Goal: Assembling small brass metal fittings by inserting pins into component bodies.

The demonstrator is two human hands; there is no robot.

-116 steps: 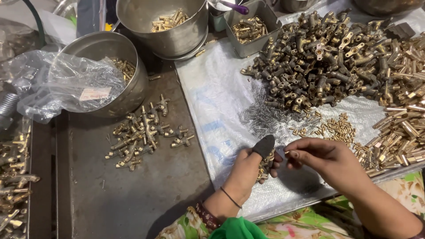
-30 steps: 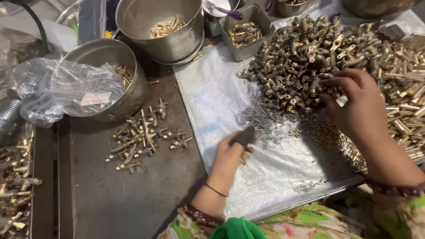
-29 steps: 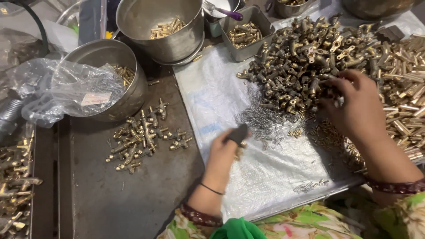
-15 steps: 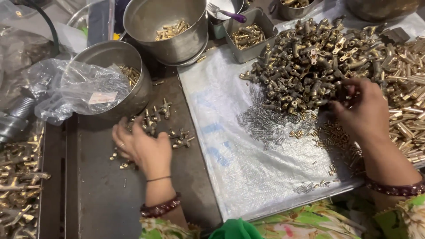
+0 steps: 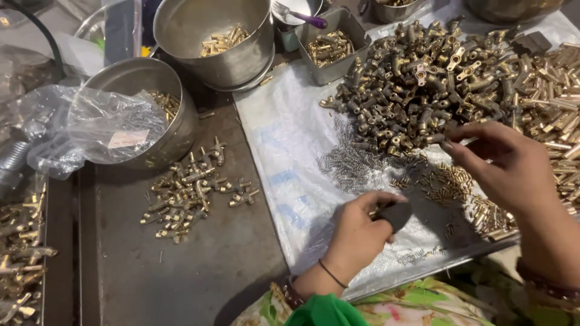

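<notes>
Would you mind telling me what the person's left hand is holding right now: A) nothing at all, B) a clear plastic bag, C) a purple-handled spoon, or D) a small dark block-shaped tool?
D: the left hand grips a small dark block-shaped tool over the white sheet, while the right hand reaches to the pile of brass fittings.

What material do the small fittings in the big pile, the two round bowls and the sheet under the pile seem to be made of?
Pile of fittings: probably brass, a dull yellow-brown metal, some pieces tarnished darker.
Round bowls: likely steel, grey and brushed with soft reflections.
Sheet: seemingly thin plastic, whitish, wrinkled and slightly glossy.
</notes>
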